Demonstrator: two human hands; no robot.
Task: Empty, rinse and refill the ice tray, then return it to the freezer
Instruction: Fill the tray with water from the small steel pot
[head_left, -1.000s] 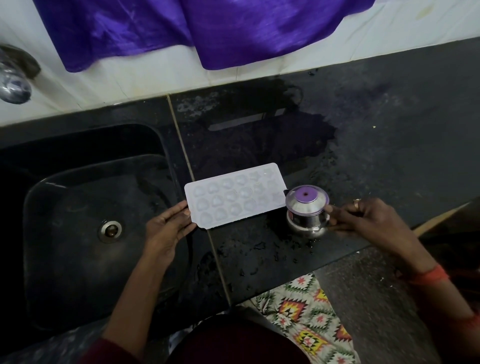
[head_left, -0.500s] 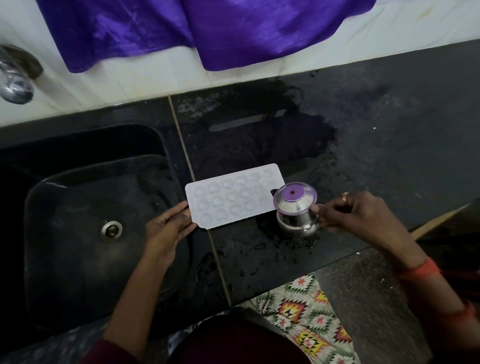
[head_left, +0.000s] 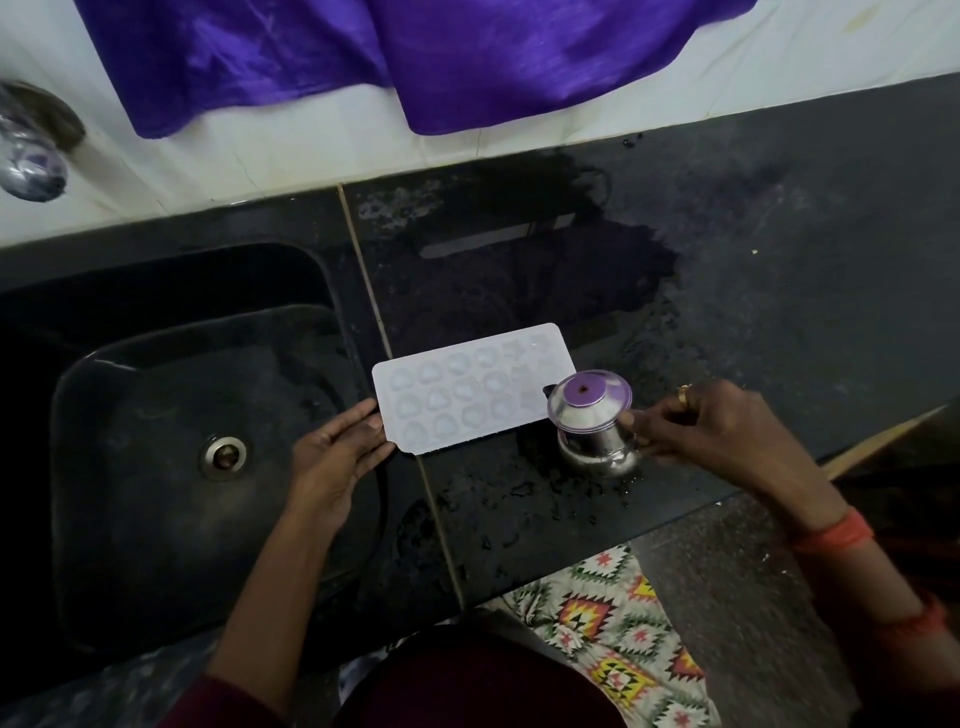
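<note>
A white ice tray (head_left: 467, 395) with several rounded cells lies flat on the wet black counter (head_left: 727, 291), just right of the sink. My left hand (head_left: 332, 457) rests with straight fingers against the tray's left end. A small steel pot (head_left: 592, 421) full of water, its surface reflecting purple, is tilted over the tray's right end. My right hand (head_left: 711, 431) grips the pot from the right, a ring on one finger.
A black sink (head_left: 156, 467) with a metal drain (head_left: 223, 457) takes up the left. A steel tap (head_left: 31, 156) sticks out at the upper left. Purple cloth (head_left: 415, 57) hangs over the white tiled wall. Water is pooled on the counter behind the tray.
My right hand has moved the steel pot leftward and lifted it, so its rim now overlaps the tray's right end. My left hand and the tray have stayed in place.
</note>
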